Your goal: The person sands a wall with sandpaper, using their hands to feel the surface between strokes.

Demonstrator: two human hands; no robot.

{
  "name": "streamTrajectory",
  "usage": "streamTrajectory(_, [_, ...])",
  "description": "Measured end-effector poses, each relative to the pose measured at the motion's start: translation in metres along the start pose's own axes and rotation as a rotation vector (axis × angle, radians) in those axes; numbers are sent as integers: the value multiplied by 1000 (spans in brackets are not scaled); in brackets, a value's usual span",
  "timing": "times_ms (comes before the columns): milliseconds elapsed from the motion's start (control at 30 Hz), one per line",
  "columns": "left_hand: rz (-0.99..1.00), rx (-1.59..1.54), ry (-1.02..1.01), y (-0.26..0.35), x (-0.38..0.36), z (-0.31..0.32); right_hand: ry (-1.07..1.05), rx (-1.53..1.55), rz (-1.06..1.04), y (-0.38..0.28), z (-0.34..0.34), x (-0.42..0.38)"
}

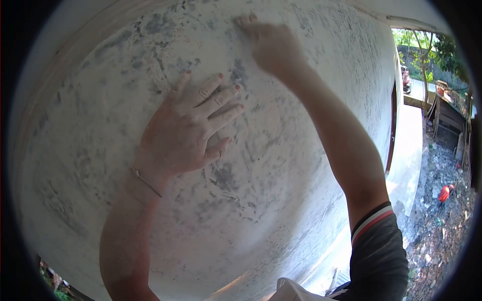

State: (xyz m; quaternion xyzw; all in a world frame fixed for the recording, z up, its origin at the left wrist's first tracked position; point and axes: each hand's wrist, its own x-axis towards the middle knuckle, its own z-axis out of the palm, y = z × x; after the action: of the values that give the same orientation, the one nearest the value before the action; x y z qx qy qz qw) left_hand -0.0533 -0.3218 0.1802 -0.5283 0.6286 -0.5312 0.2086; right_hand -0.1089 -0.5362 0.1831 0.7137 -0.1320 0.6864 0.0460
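Observation:
A whitish wall [281, 160] with grey patches and rough, flaking marks fills most of the view. My left hand [193, 123] lies flat against it, fingers spread, holding nothing. White dust coats this hand, and a thin band [144, 181] circles its wrist. Higher up and to the right, my right hand [273, 45] is at the wall surface, smeared by motion. Its fingers look bent and pressed together; whatever may be under them is hidden. A dark sleeve [376, 246] with a red and white striped edge covers my right upper arm.
At the right, past the wall's edge, rubble and litter cover the ground [434, 241], with a red object [445, 193] lying on it. A dark wooden structure [449, 123] and a thin tree [426, 65] stand beyond. A raised border [55, 55] curves along the wall's upper left.

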Motion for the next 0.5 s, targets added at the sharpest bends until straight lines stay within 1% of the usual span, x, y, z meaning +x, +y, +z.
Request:
streamTrajectory(100, [-34, -18, 21, 0, 3, 2, 45, -151, -80, 7, 11, 10])
streamTrajectory(200, [-27, -67, 85, 0, 4, 2, 44, 352, 287, -13, -18, 49])
streamTrajectory(300, [-32, -81, 182, -4, 0, 3, 143, -36, 62, 2, 29, 38])
streamTrajectory(367, [-45, -104, 214, -4, -6, 3, 49, 24, 22, -35, -5, -12])
streamTrajectory(433, [-71, -157, 217, -4, -18, 0, 74, 235, -11, -57, -3, -71])
streamTrajectory(500, [-155, -268, 322, -12, -40, -9, 49, 302, 3, -71, -8, -89])
